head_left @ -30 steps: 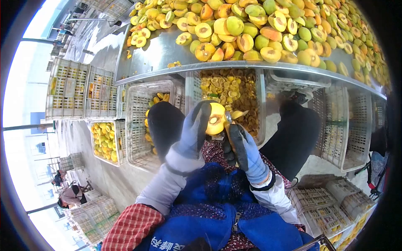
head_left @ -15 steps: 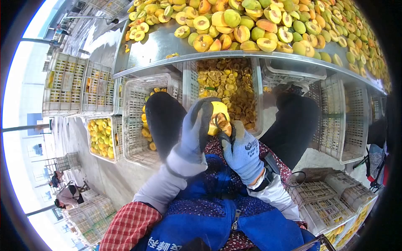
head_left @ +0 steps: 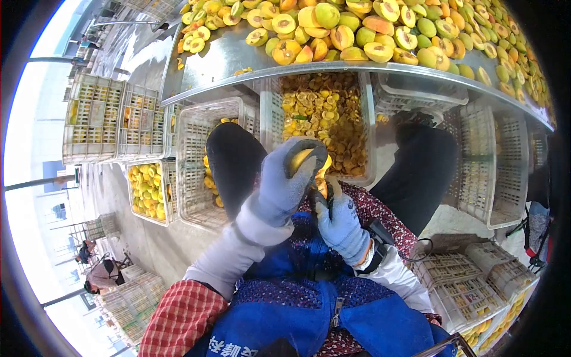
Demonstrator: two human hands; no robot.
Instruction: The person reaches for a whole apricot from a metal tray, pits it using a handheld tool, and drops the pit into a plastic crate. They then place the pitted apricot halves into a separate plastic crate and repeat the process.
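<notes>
- The left hand (head_left: pixel 285 181) wears a grey glove. Its fingers (head_left: pixel 306 156) curl over the top of a yellow peach half (head_left: pixel 302 159) and grip it tight.
- The peach half sits above the person's lap, in front of the blue apron (head_left: pixel 309 309), just before the middle crate.
- The right hand (head_left: pixel 342 223) wears a grey glove too. It is right under the peach half, with the palm side turned up.
- The right fingers (head_left: pixel 326 205) are closed round a small tool (head_left: pixel 334 187). Only a little of the tool shows, so I cannot tell what kind it is.
- Both arms are bent and come in close to the body. The left sleeve (head_left: pixel 184 318) has red checks.
- A shiny metal bench (head_left: pixel 220 65) runs across the top. It is heaped with cut peaches (head_left: pixel 357 30), yellow and green.
- Under the bench, a white crate (head_left: pixel 324 119) holds lots of peach bits.
- Another crate (head_left: pixel 146 190) on the left holds whole yellow fruit, and more crates (head_left: pixel 113 122) are stacked near it.
- The floor (head_left: pixel 143 244) is grey. Another person (head_left: pixel 101 276) bends down far off on the left.
</notes>
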